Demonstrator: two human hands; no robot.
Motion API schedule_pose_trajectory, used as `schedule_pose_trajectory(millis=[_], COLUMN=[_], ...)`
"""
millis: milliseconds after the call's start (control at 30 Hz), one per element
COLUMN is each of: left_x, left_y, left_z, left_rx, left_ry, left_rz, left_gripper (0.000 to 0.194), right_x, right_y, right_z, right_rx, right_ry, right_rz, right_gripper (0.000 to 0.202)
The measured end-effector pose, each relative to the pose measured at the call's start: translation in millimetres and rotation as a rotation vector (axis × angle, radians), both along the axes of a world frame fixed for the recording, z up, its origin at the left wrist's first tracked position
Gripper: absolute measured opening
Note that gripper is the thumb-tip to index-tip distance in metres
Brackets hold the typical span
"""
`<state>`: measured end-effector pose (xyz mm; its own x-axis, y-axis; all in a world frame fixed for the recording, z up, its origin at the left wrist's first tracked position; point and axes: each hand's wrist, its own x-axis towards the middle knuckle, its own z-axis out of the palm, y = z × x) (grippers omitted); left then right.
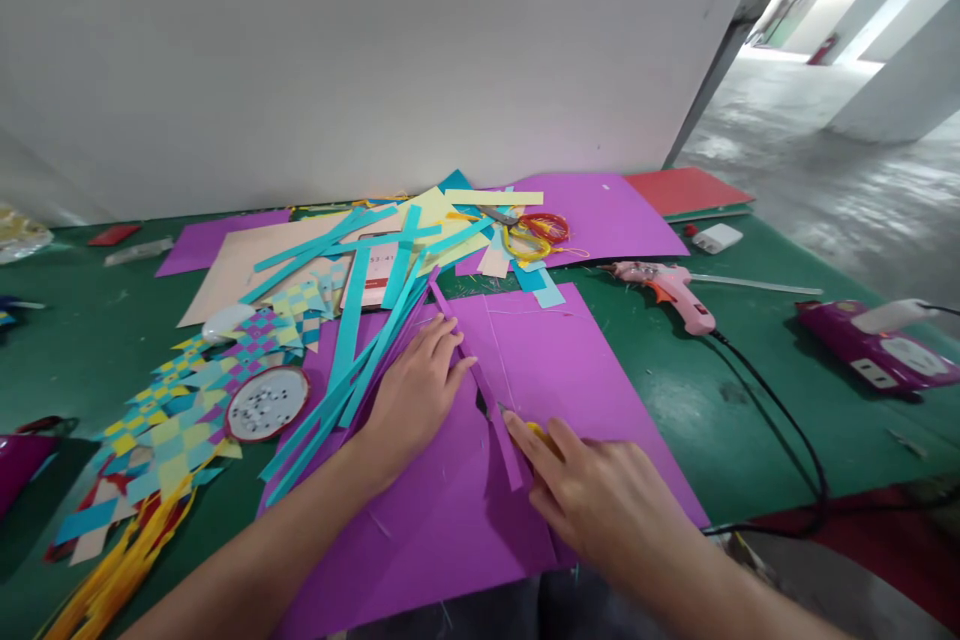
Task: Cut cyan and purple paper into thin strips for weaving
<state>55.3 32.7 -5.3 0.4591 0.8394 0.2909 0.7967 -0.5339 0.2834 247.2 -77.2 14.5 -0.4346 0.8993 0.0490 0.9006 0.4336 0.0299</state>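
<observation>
My right hand (592, 485) grips a yellow craft knife (541, 436), its tip at the edge of a narrow purple paper strip (509, 450). Fingers stretched out, my left hand (420, 385) presses on the upper part of that strip. Beneath both hands lies purple paper (405, 560), with a dark gap beside the strip near the blade. Long turquoise strips (351, 330) lie to the left of my left hand, partly over a phone (373, 272). Scissors (544, 228) with red and yellow handles rest beyond the hands.
On the green table (780, 340), a pink glue gun (667, 290) trails a black cord at right, near a purple power strip (877, 345). At left are woven paper pieces (176, 420), a round dish (268, 403) of small beady bits and yellow tassels (124, 570). A wall stands behind.
</observation>
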Motion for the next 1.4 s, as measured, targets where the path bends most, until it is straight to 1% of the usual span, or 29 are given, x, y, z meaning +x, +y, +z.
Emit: schedule_pose_trajectory(millis=[100, 167, 300, 433, 633, 867, 1000, 1133, 1400], left_x=[1, 1, -1, -3, -4, -2, -2, -3, -4], left_y=[-1, -2, -2, -4, -6, -7, -7, -6, -4], left_z=[2.2, 2.4, 1.3, 2.2, 3.7, 4.8, 5.6, 4.5, 1.1], left_rx=[0.045, 0.066, 0.078, 0.09, 0.105, 0.077, 0.071, 0.059, 0.088], left_ry=[-0.014, -0.015, -0.014, -0.005, 0.018, 0.013, 0.006, -0.005, -0.033], left_rz=[-0.018, -0.073, -0.174, -0.214, -0.238, -0.213, -0.216, -0.217, -0.238], left_gripper=[0.022, 0.019, 0.021, 0.02, 0.019, 0.019, 0.019, 0.019, 0.019], right_x=[0, 0, 2, 3, 4, 4, 1, -1, -3], right_y=[2, 3, 3, 3, 5, 2, 5, 9, 18], right_z=[0.2, 0.4, 0.4, 0.2, -0.6, -1.9, 1.1, 5.0, 8.0], right_rx=[0.004, 0.003, -0.003, 0.008, 0.001, -0.023, -0.043, -0.078, -0.128], right_ry=[0.018, 0.027, 0.03, 0.011, -0.016, -0.022, -0.019, -0.019, -0.03], right_rz=[0.01, 0.016, 0.018, 0.004, -0.017, -0.041, -0.068, -0.067, -0.093], right_gripper=[0.049, 0.049, 0.05, 0.052, 0.052, 0.052, 0.053, 0.054, 0.053])
